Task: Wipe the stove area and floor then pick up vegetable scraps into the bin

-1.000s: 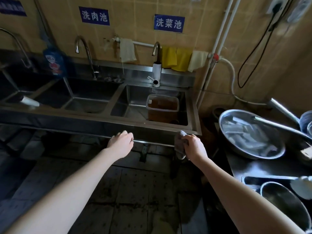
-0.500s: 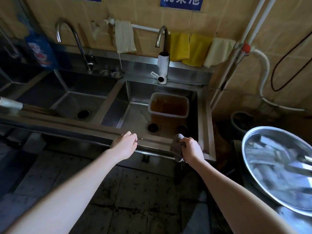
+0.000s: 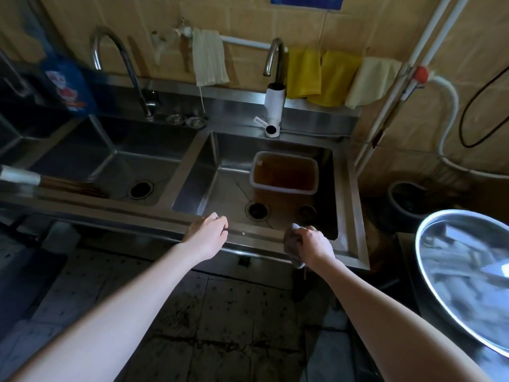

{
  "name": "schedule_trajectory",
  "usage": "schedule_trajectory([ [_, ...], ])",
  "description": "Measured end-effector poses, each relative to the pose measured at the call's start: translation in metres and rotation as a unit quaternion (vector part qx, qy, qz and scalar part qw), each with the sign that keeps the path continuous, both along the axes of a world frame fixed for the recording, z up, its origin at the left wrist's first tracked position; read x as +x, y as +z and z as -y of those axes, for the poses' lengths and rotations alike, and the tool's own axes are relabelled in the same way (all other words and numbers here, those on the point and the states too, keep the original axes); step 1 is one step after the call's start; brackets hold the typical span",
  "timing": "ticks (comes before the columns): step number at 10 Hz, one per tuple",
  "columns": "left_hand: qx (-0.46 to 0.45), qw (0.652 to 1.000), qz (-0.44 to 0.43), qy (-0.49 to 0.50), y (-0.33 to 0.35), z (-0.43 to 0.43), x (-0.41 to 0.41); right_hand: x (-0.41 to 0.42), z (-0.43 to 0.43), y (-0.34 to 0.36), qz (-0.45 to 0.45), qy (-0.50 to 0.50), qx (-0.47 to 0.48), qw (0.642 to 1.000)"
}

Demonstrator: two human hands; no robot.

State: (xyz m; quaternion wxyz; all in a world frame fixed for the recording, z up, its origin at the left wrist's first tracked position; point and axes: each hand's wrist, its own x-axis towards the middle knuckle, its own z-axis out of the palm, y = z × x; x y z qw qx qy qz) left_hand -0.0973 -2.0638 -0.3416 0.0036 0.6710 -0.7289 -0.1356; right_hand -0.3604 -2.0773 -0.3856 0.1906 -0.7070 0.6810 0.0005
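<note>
Fingers of right hand (image 3: 314,245) clamp rag (image 3: 292,241) at sink rim (image 3: 256,233); left hand (image 3: 209,234) rests loose-fingered there.

Camera's tipped down and closer to the sink (image 3: 154,213) now, so the blue signs (image 3: 305,0) are almost off the top edge. Left grip (image 3: 209,235) is up over the front rim instead of below it, and the right grip (image 3: 314,245) with the rag (image 3: 292,241) has climbed there too. Steel basin (image 3: 468,277) has slid to the lower right.
</note>
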Motion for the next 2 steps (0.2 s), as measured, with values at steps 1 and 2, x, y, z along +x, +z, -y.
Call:
schedule_trajectory([
  [1,0.002,1.0,-0.011,-0.003,0.0075,-0.0029,0.0074,0.0044,-0.006,0.0109,-0.007,-0.005,-0.021,1.0],
  [2,-0.011,1.0,-0.013,-0.014,0.0132,-0.0029,0.0078,0.0019,-0.0115,0.0167,-0.02,-0.018,-0.046,0.999],
])
